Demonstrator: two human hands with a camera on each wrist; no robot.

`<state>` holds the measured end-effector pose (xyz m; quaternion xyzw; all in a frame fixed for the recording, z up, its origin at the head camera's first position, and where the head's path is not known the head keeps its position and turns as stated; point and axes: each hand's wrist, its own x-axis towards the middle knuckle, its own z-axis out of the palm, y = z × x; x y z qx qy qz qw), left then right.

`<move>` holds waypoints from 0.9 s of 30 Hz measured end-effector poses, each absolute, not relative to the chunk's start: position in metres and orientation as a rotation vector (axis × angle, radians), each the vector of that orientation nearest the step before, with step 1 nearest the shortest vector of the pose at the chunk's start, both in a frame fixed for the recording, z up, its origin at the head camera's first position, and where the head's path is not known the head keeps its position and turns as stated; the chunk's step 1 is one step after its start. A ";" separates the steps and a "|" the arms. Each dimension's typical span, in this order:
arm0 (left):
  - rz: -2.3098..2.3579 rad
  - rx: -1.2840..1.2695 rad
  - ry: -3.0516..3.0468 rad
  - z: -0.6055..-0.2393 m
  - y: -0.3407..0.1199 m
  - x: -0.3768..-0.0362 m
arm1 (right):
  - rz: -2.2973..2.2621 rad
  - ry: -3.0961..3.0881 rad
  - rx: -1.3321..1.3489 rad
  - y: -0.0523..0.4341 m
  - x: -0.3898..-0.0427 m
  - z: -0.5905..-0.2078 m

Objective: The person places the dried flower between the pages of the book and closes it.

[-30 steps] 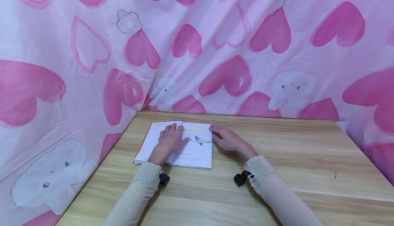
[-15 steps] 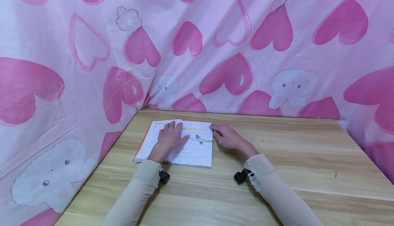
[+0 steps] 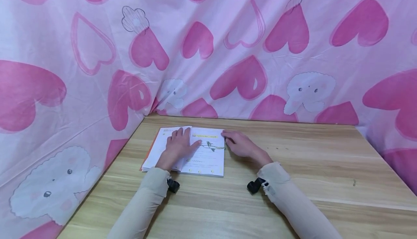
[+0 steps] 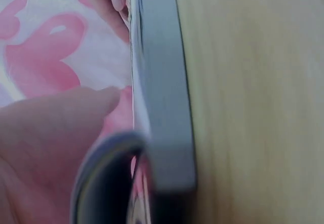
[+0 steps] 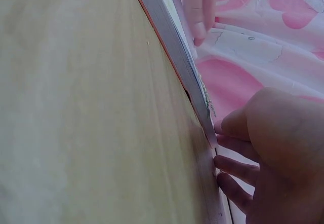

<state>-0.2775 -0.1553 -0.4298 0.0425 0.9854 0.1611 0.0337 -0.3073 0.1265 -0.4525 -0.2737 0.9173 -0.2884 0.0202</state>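
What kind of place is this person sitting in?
Probably a home study corner: a wooden table holds an open book under both hands, and a pink heart-printed cloth hangs behind and to the left of it.
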 end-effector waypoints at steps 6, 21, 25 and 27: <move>0.500 0.148 3.008 -0.427 -0.160 -0.277 | -0.901 2.837 -0.838 0.126 -0.308 -0.452; 0.496 0.133 3.008 -0.424 -0.162 -0.282 | -0.891 2.826 -0.848 0.126 -0.309 -0.452; 0.483 0.210 3.072 -0.416 -0.149 -0.277 | -0.885 2.823 -0.850 0.127 -0.310 -0.452; 0.490 0.302 3.110 -0.412 -0.140 -0.272 | -0.875 2.825 -0.852 0.127 -0.311 -0.453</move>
